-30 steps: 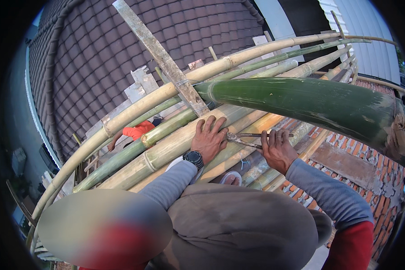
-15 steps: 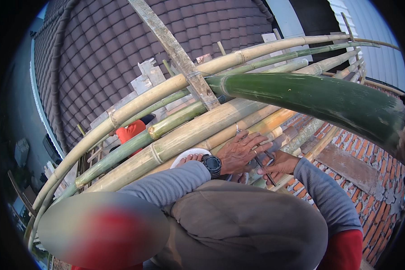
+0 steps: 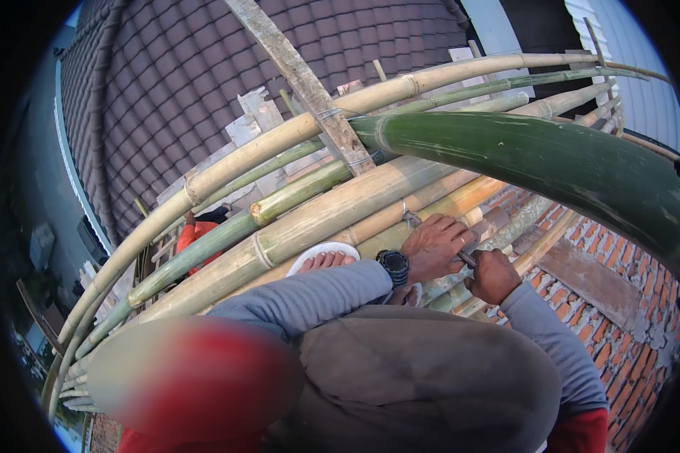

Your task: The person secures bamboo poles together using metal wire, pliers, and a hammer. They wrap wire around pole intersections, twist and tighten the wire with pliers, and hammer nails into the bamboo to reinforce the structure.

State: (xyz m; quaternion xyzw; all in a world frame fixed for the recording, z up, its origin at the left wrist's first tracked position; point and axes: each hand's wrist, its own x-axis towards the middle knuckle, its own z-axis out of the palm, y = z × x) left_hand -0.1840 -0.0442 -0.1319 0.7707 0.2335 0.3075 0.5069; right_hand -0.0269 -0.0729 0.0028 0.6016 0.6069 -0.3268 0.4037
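My right hand (image 3: 493, 277) is closed in a fist around the handles of dark metal pincers (image 3: 468, 259), whose jaws are hidden. Just left of it my left hand (image 3: 433, 245), a black watch (image 3: 393, 266) at its wrist, bends its fingers down over the pincers' front end and the bamboo. Its fingertips are hidden, so what they grip does not show. Beside its knuckles a twist of wire (image 3: 410, 217) stands at a thin bamboo pole (image 3: 378, 226). Thicker bamboo poles (image 3: 317, 219) run side by side beyond both hands.
A big green bamboo (image 3: 521, 151) slants across the right. Wire ties a wooden plank (image 3: 295, 75) to the poles. My foot in a white sandal (image 3: 325, 257) rests by the poles. Brickwork (image 3: 582, 302) lies at right, a tiled roof (image 3: 204, 83) beyond; a person in orange (image 3: 189, 243) is below left.
My right hand has turned over into a fist on the pincers, hiding the handles that showed before. My left hand has shifted slightly right and its fingers have drawn together, baring the wire twist.
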